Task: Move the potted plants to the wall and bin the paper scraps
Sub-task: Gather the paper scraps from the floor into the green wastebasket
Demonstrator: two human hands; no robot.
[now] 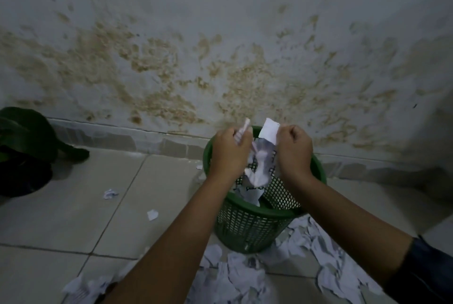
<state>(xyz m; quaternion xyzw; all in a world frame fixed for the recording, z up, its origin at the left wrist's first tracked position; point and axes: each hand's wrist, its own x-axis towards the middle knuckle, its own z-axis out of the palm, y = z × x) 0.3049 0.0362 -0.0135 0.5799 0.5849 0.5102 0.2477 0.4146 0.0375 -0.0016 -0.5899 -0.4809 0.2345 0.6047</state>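
Observation:
A green mesh bin [247, 227] stands on the tiled floor close to the stained wall. Over its mouth, my left hand [229, 150] grips crumpled paper scraps [241, 132]. My right hand [294, 150] pinches a white paper piece [269, 129]. More scraps [257, 168] hang or fall between the hands into the bin. A heap of torn paper [235, 276] lies on the floor in front of the bin and to its right. A dark-leaved potted plant [24, 146] stands at the far left by the wall.
Two small loose scraps [110, 193] [152, 214] lie on the tiles left of the bin. The wall's skirting [122, 137] runs behind the bin. A shadowed corner [436, 156] closes the right side.

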